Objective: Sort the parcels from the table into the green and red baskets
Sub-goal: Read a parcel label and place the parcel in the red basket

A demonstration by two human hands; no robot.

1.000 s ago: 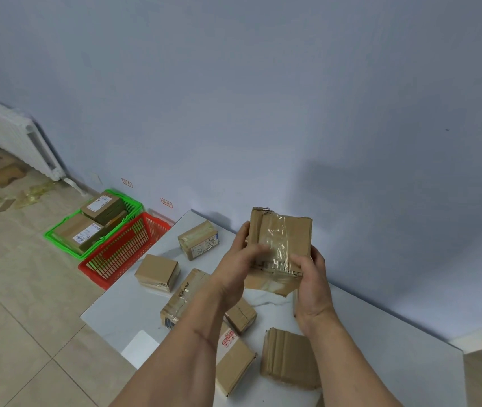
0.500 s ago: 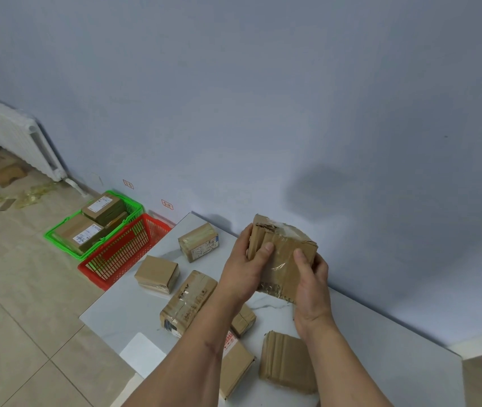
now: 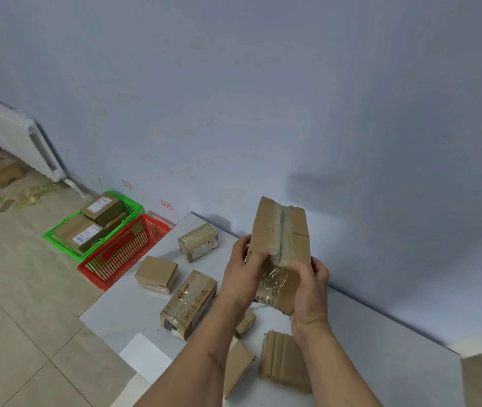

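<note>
Both hands hold one taped cardboard parcel [image 3: 281, 254] up in the air above the white surface [image 3: 122, 312], near the wall; the left hand [image 3: 241, 274] curls round its lower left edge with the thumb across the front, and the right hand [image 3: 311, 289] grips its lower right corner. Half a second ago the box was tipped and lower between the hands; now it stands taller, turned so its long taped seam faces me and runs up the middle. The other parcels lie where they were on the surface: a labelled one [image 3: 198, 240] near the far corner, a plain one [image 3: 156, 274] and a long taped one [image 3: 188, 304] closer in. On the floor to the left, the green basket [image 3: 57, 239] holds labelled parcels and the red basket [image 3: 122, 254] sits just beside it, against the surface's corner
</note>
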